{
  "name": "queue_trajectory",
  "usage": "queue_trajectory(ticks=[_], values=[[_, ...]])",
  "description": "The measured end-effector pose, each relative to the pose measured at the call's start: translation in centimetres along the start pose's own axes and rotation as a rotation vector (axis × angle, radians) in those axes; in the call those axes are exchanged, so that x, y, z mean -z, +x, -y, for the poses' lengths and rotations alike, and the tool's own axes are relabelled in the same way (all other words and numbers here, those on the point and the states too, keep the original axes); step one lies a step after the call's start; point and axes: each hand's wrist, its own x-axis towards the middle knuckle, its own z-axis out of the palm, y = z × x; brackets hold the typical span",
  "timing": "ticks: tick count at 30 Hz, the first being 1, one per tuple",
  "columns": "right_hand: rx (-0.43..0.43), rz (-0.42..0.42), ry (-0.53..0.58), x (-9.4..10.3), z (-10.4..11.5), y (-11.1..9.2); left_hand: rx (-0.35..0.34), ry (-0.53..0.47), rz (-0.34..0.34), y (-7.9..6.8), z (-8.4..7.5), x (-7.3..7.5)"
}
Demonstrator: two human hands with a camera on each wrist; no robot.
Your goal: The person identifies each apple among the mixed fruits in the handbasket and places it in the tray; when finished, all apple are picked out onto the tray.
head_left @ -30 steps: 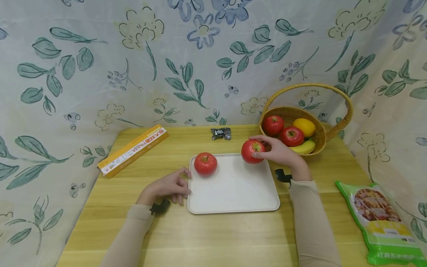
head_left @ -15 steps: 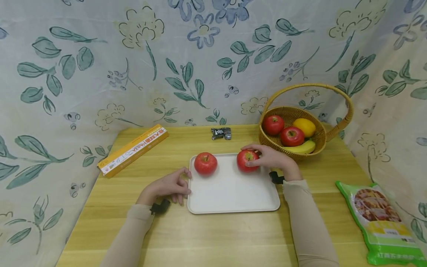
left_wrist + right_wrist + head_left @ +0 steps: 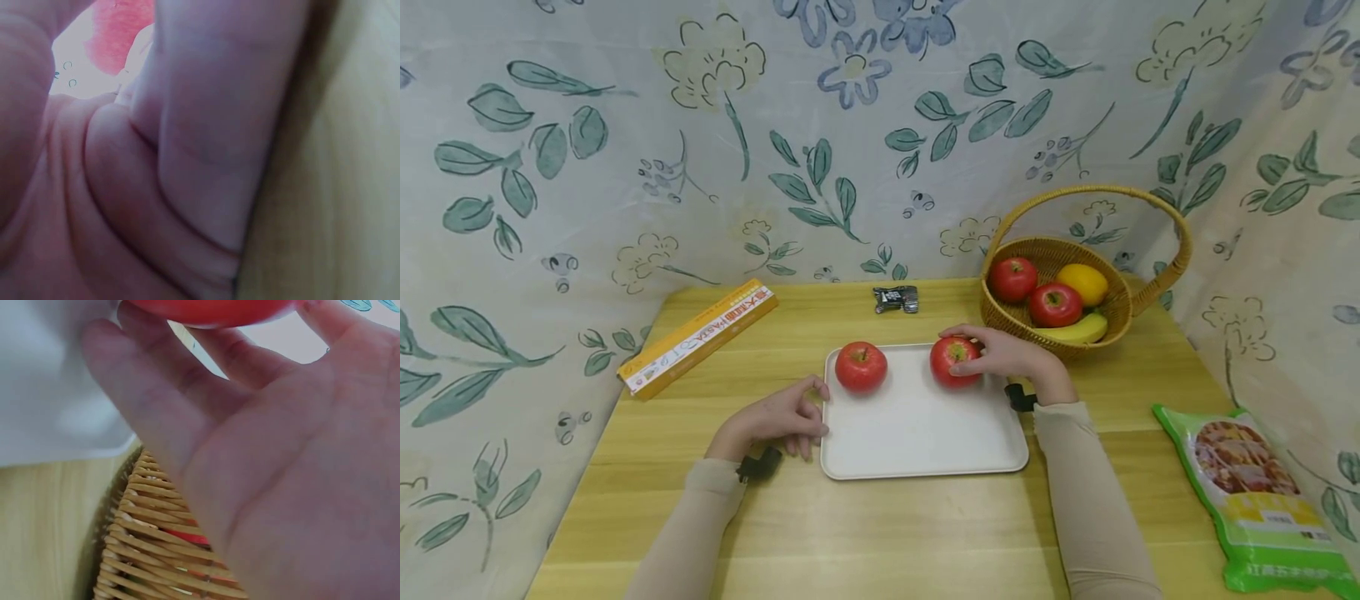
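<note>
My right hand [image 3: 1009,357] grips a red apple [image 3: 943,365] at the far right corner of a white tray [image 3: 917,433], thumb on the near side and fingers over the back. The right wrist view shows the apple's underside [image 3: 212,309] at my fingertips. A second red apple [image 3: 861,367] sits on the tray's far left corner. My left hand [image 3: 777,417] holds the tray's left rim with its thumb and bent forefinger. In the left wrist view the palm [image 3: 125,206] hides most of the tray.
Behind my right hand stands a wicker basket [image 3: 1122,312] holding red apples, a yellow fruit [image 3: 1082,285] and a banana [image 3: 1078,331]. A pasta box [image 3: 700,337] lies at the back left, a small black packet [image 3: 895,299] at the back, a green bag [image 3: 1255,500] at right.
My right hand has brought the apple left and slightly nearer, lowering it onto the tray's far right corner. Over the last half second it has stayed there. The left hand has not moved.
</note>
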Motion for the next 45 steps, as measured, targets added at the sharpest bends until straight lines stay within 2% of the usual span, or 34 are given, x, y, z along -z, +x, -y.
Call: queue_trajectory(ticks=[4, 7, 12, 17, 21, 25, 28, 32, 36, 45], values=[[0.007, 0.011, 0.019, 0.2, 0.1, -0.2, -0.002, 0.004, 0.001, 0.1, 0.0, 0.0], [0.048, 0.006, 0.046, 0.6, 0.2, -0.6, -0.005, 0.007, 0.004, 0.1, 0.1, 0.1], [0.122, -0.059, 0.087, 1.9, 1.1, -2.3, -0.011, 0.010, 0.006, 0.1, 0.1, 0.1], [0.205, -0.232, 0.111, 3.8, 1.4, -4.5, -0.010, 0.013, 0.003, 0.1, 0.1, 0.0], [0.221, -0.410, 0.150, 5.1, 0.4, -5.7, -0.009, 0.018, 0.003, 0.1, 0.2, 0.0], [0.119, -0.566, 0.170, 6.1, -1.1, -6.5, -0.011, 0.024, 0.003, 0.1, 0.2, 0.1], [0.022, -0.631, 0.196, 6.5, -2.1, -7.0, -0.012, 0.028, 0.001, 0.1, 0.2, 0.1], [-0.050, -0.662, 0.227, 6.8, -3.7, -7.0, -0.012, 0.029, 0.001, 0.1, 0.2, 0.0], [-0.095, -0.649, 0.223, 7.1, -5.0, -6.9, -0.011, 0.027, 0.004, 0.1, 0.1, -0.2], [-0.116, -0.579, 0.165, 7.9, -7.3, -5.9, -0.012, 0.037, 0.005, -0.1, 0.0, -0.1]])
